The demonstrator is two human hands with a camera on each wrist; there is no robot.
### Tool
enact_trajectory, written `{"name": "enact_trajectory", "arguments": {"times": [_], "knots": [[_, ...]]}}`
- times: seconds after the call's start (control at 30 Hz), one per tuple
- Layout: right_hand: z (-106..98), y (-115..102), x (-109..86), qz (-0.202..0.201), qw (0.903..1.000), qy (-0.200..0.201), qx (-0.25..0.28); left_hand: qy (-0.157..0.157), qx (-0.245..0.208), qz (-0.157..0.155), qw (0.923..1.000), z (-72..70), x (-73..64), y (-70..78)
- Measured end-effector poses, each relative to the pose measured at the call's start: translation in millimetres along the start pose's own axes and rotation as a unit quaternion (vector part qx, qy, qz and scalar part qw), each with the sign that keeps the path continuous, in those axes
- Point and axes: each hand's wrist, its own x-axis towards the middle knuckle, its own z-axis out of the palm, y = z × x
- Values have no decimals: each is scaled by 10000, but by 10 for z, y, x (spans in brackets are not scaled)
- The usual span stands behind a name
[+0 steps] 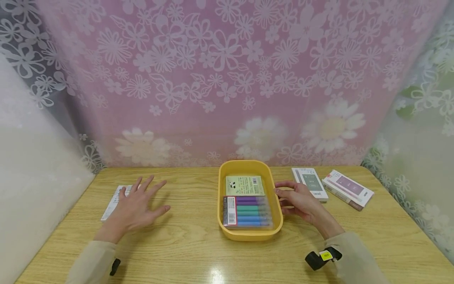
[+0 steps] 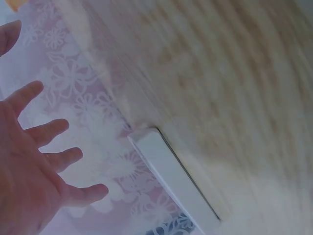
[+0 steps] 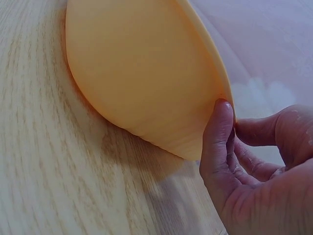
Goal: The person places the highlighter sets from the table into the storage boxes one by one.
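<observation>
In the head view, my left hand (image 1: 136, 207) is spread above the table's left side, over a flat white packet (image 1: 114, 203) that it partly covers. The left wrist view shows its fingers (image 2: 49, 132) apart with nothing between them, and a white box-like edge (image 2: 171, 181) nearby. A yellow plastic bin (image 1: 250, 234) stands at the centre. Inside lie a clear pack of colored pens (image 1: 252, 211) and a pale green packet (image 1: 244, 185) with a panda picture. My right hand (image 1: 299, 201) touches the bin's right side near the rim with its fingertips (image 3: 220, 110).
Two boxes lie right of the bin: a white one with a grey-green panel (image 1: 310, 183) and a white one with a purple panel (image 1: 347, 188). A pink flowered curtain (image 1: 198, 79) hangs behind the wooden table (image 1: 184, 256).
</observation>
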Motion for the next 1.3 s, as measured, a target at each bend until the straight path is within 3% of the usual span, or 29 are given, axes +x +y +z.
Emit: {"name": "enact_trajectory", "arguments": {"times": [0.23, 0.5, 0.77, 0.93, 1.13, 1.3], "knots": [[-1, 7, -3, 37, 10000, 28, -11, -238, 104, -378, 9989, 2, -8, -202], [2, 12, -8, 58, 10000, 51, -37, -799, -40, -839, 9933, 4, -57, -347], [3, -1, -7, 42, 10000, 45, -2, -1387, -270, -1278, 9817, -12, -42, -430], [3, -4, -3, 61, 10000, 50, 28, -1661, -396, -1380, 9756, -30, -8, -458], [-2, 2, -1, 67, 9999, 80, -10, -1727, -419, -1401, 9741, -45, 37, -493], [0, 8, 5, 75, 9999, 79, 15, -1489, -354, -1347, 9790, -62, 37, -516]]}}
